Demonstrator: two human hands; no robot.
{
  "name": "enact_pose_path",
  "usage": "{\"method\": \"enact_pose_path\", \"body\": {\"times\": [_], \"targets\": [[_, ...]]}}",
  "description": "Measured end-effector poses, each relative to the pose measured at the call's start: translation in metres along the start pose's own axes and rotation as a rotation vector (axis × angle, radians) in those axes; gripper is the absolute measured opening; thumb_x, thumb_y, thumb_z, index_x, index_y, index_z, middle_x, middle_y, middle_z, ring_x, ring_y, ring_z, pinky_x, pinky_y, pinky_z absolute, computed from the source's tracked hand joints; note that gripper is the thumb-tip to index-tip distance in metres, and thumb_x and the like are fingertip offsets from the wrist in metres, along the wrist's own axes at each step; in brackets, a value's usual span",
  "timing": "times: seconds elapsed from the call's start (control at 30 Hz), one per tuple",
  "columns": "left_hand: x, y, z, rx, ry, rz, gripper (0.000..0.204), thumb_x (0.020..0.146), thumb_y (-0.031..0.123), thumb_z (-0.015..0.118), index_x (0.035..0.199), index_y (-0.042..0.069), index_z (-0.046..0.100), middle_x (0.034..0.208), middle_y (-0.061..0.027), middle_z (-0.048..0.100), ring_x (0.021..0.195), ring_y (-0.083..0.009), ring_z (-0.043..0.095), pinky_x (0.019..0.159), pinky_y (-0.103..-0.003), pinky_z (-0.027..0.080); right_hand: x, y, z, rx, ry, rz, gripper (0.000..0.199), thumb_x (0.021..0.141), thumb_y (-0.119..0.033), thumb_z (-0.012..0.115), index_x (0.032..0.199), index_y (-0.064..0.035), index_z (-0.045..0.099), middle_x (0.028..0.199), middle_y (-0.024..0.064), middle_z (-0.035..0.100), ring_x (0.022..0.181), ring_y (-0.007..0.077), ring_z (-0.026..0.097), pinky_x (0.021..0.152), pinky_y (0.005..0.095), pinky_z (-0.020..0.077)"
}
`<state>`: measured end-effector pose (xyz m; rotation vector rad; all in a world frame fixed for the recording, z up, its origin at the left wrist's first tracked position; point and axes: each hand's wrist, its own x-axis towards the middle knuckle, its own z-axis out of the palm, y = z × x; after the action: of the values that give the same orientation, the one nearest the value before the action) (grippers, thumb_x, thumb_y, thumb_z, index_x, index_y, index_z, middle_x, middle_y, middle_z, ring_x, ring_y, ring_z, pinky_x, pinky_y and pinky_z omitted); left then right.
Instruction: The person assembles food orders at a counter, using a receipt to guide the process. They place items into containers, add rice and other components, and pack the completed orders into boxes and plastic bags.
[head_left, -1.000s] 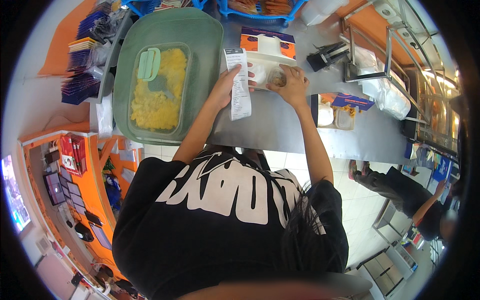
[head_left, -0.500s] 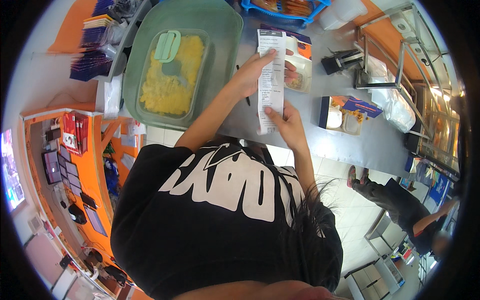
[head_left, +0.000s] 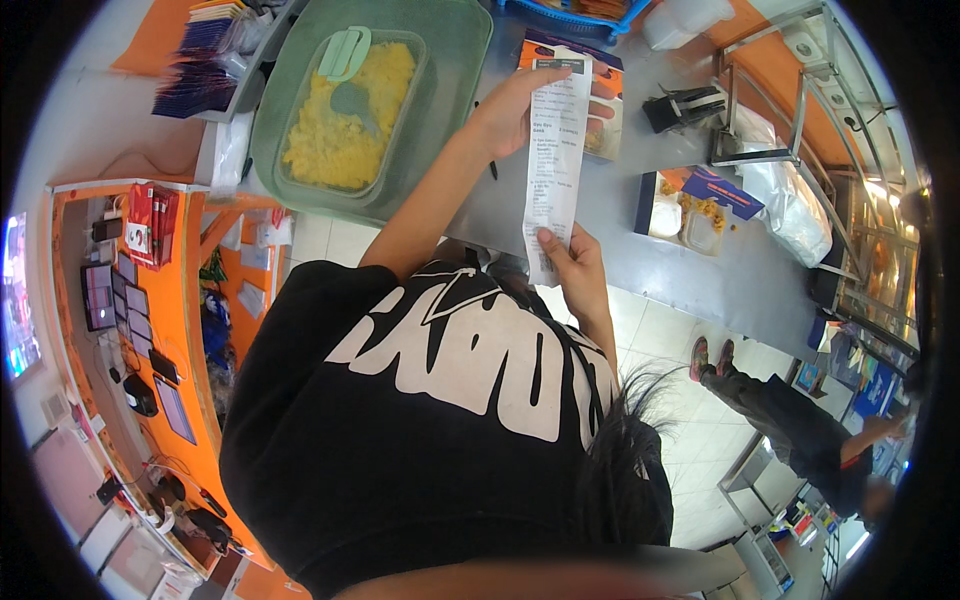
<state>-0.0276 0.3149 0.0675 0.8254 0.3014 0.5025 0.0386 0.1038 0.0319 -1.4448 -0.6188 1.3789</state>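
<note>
A long white printed receipt (head_left: 556,170) stretches upright between my hands above the steel table. My left hand (head_left: 508,112) grips its upper part, thumb across the front and fingers behind, some fingertips showing past the right edge. Lower down, my right hand (head_left: 577,262) pinches the bottom end with the thumb on the print. Behind the receipt's top lies an open food box (head_left: 600,140), partly hidden. To the right sits a second open box (head_left: 666,216) with a white item, a clear-lidded cup and yellow bits of food.
On the left, a green tray (head_left: 270,150) bears a clear tub of yellow food (head_left: 320,150) with a green scoop. A blue basket (head_left: 600,22) stands at the back. Metal racks (head_left: 770,110) and a plastic bag (head_left: 785,205) line the right. Another person (head_left: 790,420) stands beyond the table.
The receipt has shifted slightly right, its lower end nearer my body. My left hand has slid up toward its top edge; my right hand still pinches the bottom.
</note>
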Motion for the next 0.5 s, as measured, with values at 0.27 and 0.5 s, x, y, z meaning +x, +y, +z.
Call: {"method": "enact_pose_path", "body": {"times": [0.27,0.5], "targets": [[-0.001,0.012,0.01,0.014,-0.063,0.167,0.053,0.09,0.024,0.045,0.137,0.0,0.043,0.118,-0.0137,0.061,0.097,-0.0183,0.061,0.088,-0.031,0.052,-0.022,-0.005,-0.002,0.091,-0.086,0.003,0.032,0.094,-0.02,0.06,0.115,0.0037,0.058,0.098,0.0077,0.067,0.083,0.0116,0.061,0.077,0.0244,0.0475],[-0.005,0.008,0.006,-0.129,0.024,0.123,0.047,0.091,0.023,0.047,0.132,0.0,0.048,0.098,-0.0101,0.064,0.087,-0.0172,0.061,0.077,-0.031,0.052,-0.019,-0.006,-0.003,0.03,-0.185,-0.059,0.033,0.095,-0.018,0.057,0.122,0.0016,0.054,0.104,0.0079,0.066,0.09,0.0126,0.061,0.083,0.0258,0.0466]]}}
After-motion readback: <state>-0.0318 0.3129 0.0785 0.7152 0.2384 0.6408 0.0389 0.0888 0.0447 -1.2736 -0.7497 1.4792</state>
